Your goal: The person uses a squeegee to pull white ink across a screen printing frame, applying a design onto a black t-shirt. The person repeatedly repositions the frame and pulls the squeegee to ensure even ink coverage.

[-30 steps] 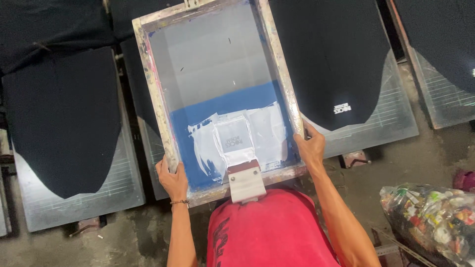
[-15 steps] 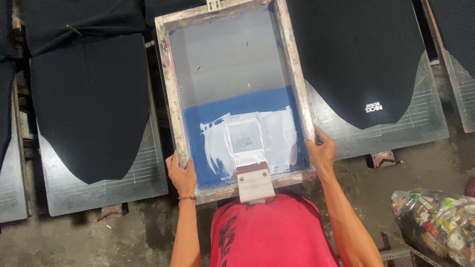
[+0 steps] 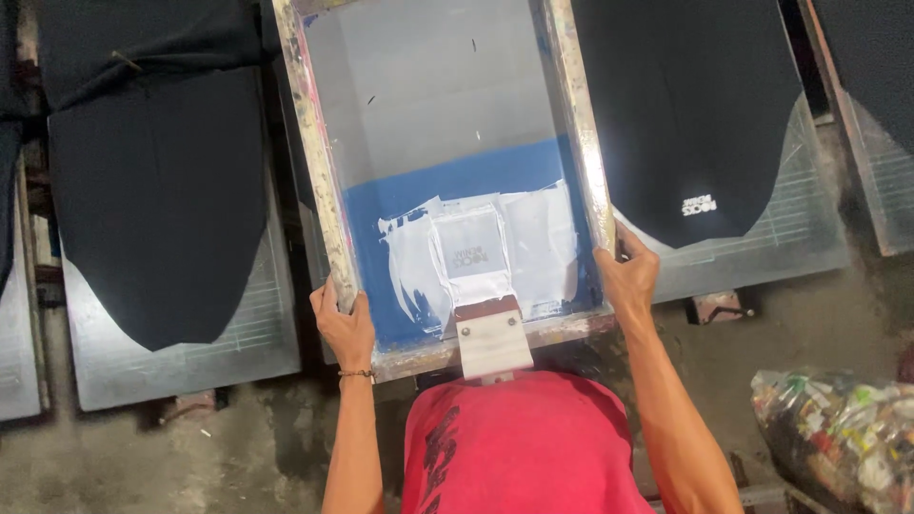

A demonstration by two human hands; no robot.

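Note:
I hold a large printing screen frame by its near corners. My left hand grips the left rail, and my right hand grips the right rail. The mesh is grey at the far end and blue near me, smeared with white ink around a small design patch. A white squeegee rests on the near rail against my red shirt. Dark cloth lies under the screen, mostly hidden by it.
A black garment piece lies on a grey board at the left. Another black piece with a small white print lies on the board at the right. More boards continue at both edges. A bag of scraps sits on the floor, lower right.
The view has slid left across the boards: the screen and printed piece now sit further right in frame. Both hands keep their grip on the frame's near corners.

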